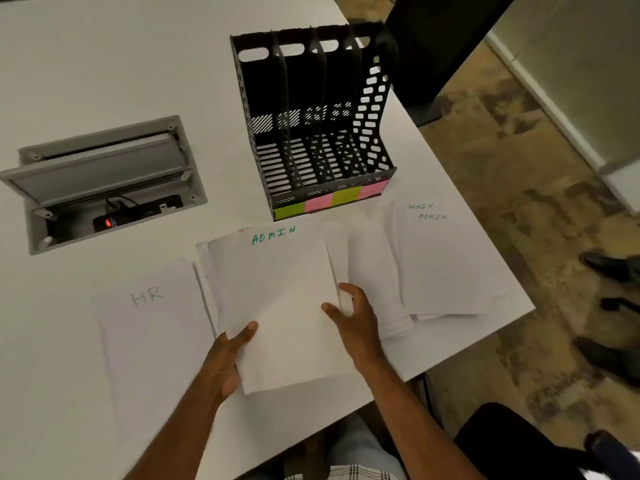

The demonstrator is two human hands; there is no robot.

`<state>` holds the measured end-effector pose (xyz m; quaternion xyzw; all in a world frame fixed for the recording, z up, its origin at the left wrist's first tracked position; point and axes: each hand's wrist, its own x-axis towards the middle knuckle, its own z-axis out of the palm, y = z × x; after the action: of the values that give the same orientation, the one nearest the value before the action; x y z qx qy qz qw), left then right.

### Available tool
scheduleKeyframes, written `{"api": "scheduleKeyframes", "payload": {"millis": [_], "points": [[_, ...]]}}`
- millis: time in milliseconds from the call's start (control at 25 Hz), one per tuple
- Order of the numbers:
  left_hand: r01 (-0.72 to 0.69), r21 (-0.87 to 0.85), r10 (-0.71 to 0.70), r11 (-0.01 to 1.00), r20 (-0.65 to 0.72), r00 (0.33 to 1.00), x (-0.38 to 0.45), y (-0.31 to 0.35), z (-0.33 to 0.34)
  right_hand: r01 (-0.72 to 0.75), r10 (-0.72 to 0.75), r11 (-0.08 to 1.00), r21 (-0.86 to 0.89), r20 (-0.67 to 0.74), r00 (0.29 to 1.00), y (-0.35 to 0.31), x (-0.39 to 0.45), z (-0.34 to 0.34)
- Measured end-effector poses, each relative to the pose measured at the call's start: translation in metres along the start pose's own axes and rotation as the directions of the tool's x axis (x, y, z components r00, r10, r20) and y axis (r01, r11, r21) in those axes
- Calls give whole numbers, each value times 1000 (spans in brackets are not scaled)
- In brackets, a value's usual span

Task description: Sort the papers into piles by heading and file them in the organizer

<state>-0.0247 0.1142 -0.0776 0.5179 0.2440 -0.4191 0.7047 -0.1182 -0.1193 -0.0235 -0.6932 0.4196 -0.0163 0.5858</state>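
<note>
On the near centre of the white table (86, 64), the left hand (225, 362) pinches the ADMIN sheet (277, 299) at its near-left edge while the right hand (353, 320), fingers spread, rests on its right edge. HR sheet (149, 327) lies left, ADMIN pile (440, 261) right, black organizer (311, 123) beyond, slots showing no paper

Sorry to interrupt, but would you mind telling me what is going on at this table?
A person is sorting papers by heading on a white table. The left hand grips the near edge of a middle stack topped by an ADMIN sheet, while the right hand rests on its right edge. An HR pile lies to the left, an ADMIN pile to the right. The black organizer behind them holds no papers yet.
</note>
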Motion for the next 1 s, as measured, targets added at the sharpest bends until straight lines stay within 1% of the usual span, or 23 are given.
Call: {"api": "scheduleKeyframes", "payload": {"millis": [80, 160, 280, 320, 400, 480, 600, 720, 800, 880, 920, 960, 1000], "points": [[-12, 3, 12, 1000, 1, 1000, 8, -2, 25, -25, 24, 999, 24, 16, 1000, 2, 13, -22], [-13, -9, 13, 1000, 15, 1000, 12, -5, 47, -17, 16, 999, 36, 30, 999, 3, 25, -41], [4, -23, -3, 1000, 33, 999, 19, -9, 81, 46, -46, 999, 12, 48, 998, 5, 45, -71], [4, -21, -3, 1000, 37, 999, 21, -11, 90, 71, -71, 997, -18, 28, 997, 5, 52, -83], [-19, -14, 20, 1000, 39, 999, 27, -14, 108, 109, -118, 990, -85, -100, 988, 7, 67, -117], [-47, -10, 47, 999, 23, 999, 35, -18, 123, 115, -156, 979, -169, -258, 953, 14, 87, -163], [-61, -15, 61, 998, -9, 998, 43, -25, 135, 69, -172, 963, -259, -400, 900, 30, 117, -227], [-72, -14, 72, 997, -32, 997, 45, -33, 136, 7, -167, 946, -323, -470, 867, 55, 143, -263], [-91, -9, 90, 996, -62, 994, 43, -36, 134, -84, -95, 936, -342, -474, 875, 69, 155, -272], [-97, -1, 97, 995, -71, 993, 41, -39, 131, -193, -16, 897, -397, -466, 885, 74, 161, -270], [-95, 3, 95, 995, -78, 992, 39, -40, 129, -236, -6, 864, -444, -479, 878, 75, 162, -265], [-92, 8, 93, 996, -90, 992, 38, -41, 127, -249, -34, 837, -487, -500, 865, 73, 160, -257], [-90, 11, 90, 996, -106, 990, 38, -42, 124, -207, -98, 831, -516, -503, 859, 69, 154, -245]]}}
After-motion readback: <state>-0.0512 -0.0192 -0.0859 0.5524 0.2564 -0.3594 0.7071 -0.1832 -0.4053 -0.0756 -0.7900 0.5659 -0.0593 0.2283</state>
